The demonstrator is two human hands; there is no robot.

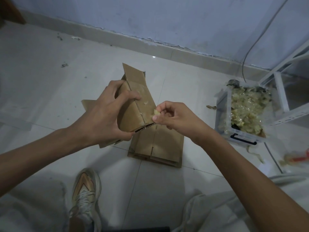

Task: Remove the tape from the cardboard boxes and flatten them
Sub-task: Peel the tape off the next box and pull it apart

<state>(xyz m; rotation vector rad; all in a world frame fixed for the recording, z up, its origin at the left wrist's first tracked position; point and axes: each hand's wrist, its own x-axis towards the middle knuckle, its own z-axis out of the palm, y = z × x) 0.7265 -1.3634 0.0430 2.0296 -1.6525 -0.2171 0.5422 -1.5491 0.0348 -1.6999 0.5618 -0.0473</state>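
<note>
Cardboard box (133,104), small and brown, is held up above the tiled floor (41,84) in the left hand (103,113), whose fingers curl round its left side while the thumb lies under its near edge; one flap stands open at the far end. Just beside the box's near right corner, the right hand (173,116) pinches a crumpled scrap of yellowish tape (156,112) between thumb and forefinger, the other fingers curled in. Directly below the held box, a stack of flattened boxes (158,146) lies on the floor, and another flat piece of cardboard shows under the left wrist. To the right, a clear plastic bin (240,133) with a dark handle holds a heap of balled-up tape, with a few loose scraps on the floor around it. A white metal rack (282,92) stands behind the bin against the blue wall (184,19). A tan-and-white sneaker (86,193) rests on the floor near the bottom edge.
</note>
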